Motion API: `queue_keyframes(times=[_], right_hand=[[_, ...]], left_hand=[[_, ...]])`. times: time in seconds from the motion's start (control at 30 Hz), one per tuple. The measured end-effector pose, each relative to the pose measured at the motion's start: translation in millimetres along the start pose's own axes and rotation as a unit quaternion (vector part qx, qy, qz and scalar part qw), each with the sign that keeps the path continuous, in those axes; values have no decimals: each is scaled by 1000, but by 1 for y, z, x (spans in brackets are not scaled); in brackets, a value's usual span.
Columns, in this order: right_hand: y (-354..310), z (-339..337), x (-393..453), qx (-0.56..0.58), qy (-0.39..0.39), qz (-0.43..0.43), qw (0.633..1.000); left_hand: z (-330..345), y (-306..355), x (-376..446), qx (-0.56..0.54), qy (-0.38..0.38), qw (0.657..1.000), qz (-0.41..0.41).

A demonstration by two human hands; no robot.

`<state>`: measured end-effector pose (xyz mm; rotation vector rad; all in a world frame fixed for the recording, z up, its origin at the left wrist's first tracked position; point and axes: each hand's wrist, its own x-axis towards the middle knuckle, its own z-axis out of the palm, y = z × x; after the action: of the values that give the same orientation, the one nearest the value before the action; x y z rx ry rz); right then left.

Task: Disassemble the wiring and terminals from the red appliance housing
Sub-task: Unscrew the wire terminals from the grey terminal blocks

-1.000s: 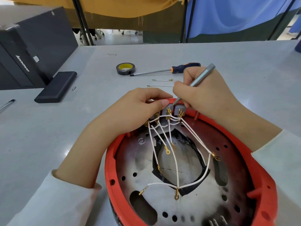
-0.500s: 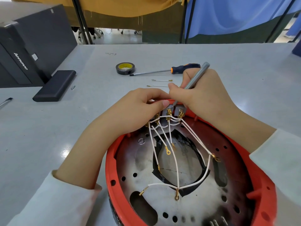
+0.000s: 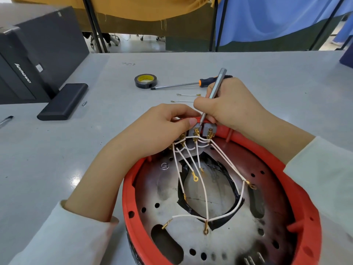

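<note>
The red appliance housing point(image 3: 219, 197) lies on the grey bench point(image 3: 267, 73) at the near edge, its open side up, showing a perforated metal plate point(image 3: 158, 192) with a black-edged hole point(image 3: 210, 188) in the middle. White wires point(image 3: 203, 190) fan from a row of brass terminals point(image 3: 196, 133) at the far rim down across the plate, several ending in loose ring lugs point(image 3: 195, 178).

The left hand point(image 3: 162, 129) rests on the far rim, its fingers point(image 3: 187, 122) curled and pressed against the grey terminal block point(image 3: 208, 129) beside the terminals. The right hand point(image 3: 229, 106) grips a slim grey metal tool point(image 3: 216, 83) like a pen, fingers pinched round its shaft, the tip set down at the middle brass terminal just beside the left thumb.

Beyond the hands, well apart from the housing, lie two short loose wires point(image 3: 186, 98), an orange-and-black screwdriver point(image 3: 183, 85) and a roll of black tape point(image 3: 146, 81). On the left stand a black computer case point(image 3: 28, 60) and a flat black block point(image 3: 63, 101).
</note>
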<state>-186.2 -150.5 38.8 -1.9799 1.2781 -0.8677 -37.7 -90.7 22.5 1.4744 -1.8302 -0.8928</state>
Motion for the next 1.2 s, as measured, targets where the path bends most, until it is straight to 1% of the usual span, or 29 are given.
queue_keyframes(times=[0.1, 0.23, 0.43, 0.63, 0.77, 1.2], right_hand=[[0, 1, 2, -32, 0, 4, 999], [2, 3, 1, -30, 18, -2, 999], [-1, 4, 7, -56, 8, 5, 998], [2, 2, -4, 1, 40, -58, 997], [3, 3, -7, 12, 66, -107, 992], [6, 8, -6, 22, 54, -160, 985]], left_hand=[[0, 0, 0, 1, 2, 1000, 3], [0, 0, -1, 7, 1, 1000, 0], [0, 1, -1, 5, 3, 1000, 6], [-1, 0, -1, -2, -2, 1000, 7], [-1, 1, -2, -7, 2, 1000, 10], [-2, -3, -2, 13, -9, 1000, 22]])
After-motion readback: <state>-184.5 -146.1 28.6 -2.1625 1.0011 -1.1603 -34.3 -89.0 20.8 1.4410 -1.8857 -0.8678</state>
